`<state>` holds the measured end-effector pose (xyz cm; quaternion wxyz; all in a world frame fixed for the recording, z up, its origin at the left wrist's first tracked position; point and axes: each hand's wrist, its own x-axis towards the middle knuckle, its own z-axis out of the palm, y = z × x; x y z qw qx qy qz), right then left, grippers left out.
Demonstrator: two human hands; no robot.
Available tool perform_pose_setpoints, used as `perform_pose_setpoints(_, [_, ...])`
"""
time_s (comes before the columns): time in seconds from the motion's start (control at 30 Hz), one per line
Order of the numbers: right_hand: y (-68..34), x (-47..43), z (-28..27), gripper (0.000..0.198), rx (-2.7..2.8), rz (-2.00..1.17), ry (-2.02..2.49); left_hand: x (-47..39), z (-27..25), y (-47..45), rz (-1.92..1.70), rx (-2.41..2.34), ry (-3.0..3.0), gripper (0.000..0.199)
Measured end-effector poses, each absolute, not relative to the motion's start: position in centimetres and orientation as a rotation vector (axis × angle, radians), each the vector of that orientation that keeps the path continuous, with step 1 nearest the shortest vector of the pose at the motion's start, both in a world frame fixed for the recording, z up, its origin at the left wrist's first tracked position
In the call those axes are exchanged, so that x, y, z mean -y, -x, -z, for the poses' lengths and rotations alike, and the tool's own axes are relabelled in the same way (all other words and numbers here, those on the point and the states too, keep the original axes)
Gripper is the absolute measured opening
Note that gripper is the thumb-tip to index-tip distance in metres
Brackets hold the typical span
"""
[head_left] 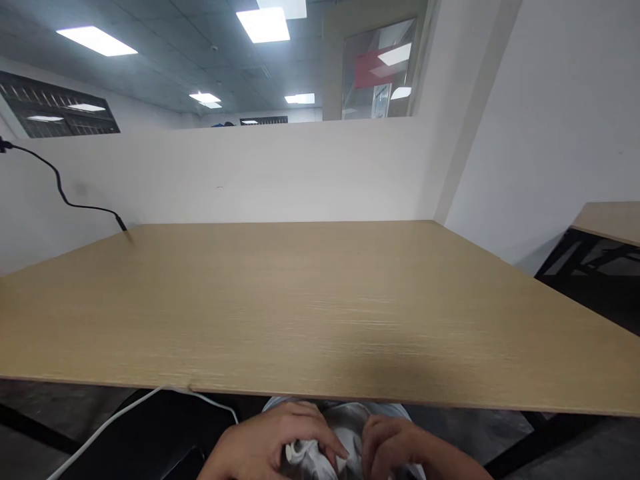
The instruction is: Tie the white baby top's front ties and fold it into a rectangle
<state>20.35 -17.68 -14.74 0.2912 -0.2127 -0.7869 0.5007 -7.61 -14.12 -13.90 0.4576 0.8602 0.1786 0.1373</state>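
A: Start with your hands. What are they busy with?

B: Your left hand [280, 433] is curled over a bunched white cloth [315, 461], gripping it between thumb and fingers. Your right hand [395, 443] is beside it with bent fingers; you can't tell from here whether they pinch the cloth or only touch it.

A: And where is that cloth?

B: Below the front edge of the table [300, 287], low and near the middle, partly hidden by your hands. The step in hand looks like handling its folds; I'd judge that any next move calls for you to keep your knuckles clear of that edge.

A: What about the surface and the room?

B: Your table is pale wood, with a soft shadow near its front. A white cord [110, 423] meets that edge on your left, above something black [167, 437]. A black cable [59, 183] hangs at the far left corner. Past the low white wall [300, 173] you have ceiling lights [263, 25], and a second table [610, 221] stands on your right.
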Motion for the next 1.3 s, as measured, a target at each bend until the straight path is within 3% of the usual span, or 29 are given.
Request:
perform_pose_setpoints(0.07, [-21.3,17.6,14.3,0.028,2.125,-1.335,0.655,13.0,13.5,8.8,-0.301,-0.321,-2.089,0.085])
perform_pose_setpoints(0.17, [-23.3,17.5,14.0,0.046,2.188,-1.335,0.860,12.1,13.3,11.1,-0.176,-0.313,-2.127,0.101])
perform_pose_setpoints(0.23, [-24.7,17.5,14.5,0.057,2.222,-1.330,1.035,12.1,13.7,12.6,-0.141,-0.394,-2.179,0.093])
perform_pose_setpoints(0.3, [-25.7,17.6,15.2,0.060,2.257,-1.308,1.214,12.1,14.4,13.6,-0.152,-0.560,-2.204,0.071])
perform_pose_setpoints(0.43, [-25.2,17.4,16.5,0.054,2.265,-1.243,1.414,11.8,16.8,13.9,-0.070,-0.807,-2.207,0.043])
perform_pose_setpoints(0.63, [-22.0,16.4,17.8,0.044,2.318,-1.172,1.325,11.4,19.2,11.8,-0.047,-0.886,-2.243,0.030])
perform_pose_setpoints(0.83, [-21.6,16.0,18.6,0.052,2.340,-1.140,1.356,12.7,15.8,10.5,-0.137,-0.653,-2.277,0.022])
perform_pose_setpoints(1.0, [-21.8,16.1,18.9,0.039,2.356,-1.175,1.404,13.2,13.7,9.9,-0.257,-0.460,-2.238,0.023])
perform_pose_setpoints(1.3, [-24.5,18.0,15.7,0.034,2.335,-1.096,1.383,14.7,14.4,9.4,-0.826,-0.310,-1.780,0.024])
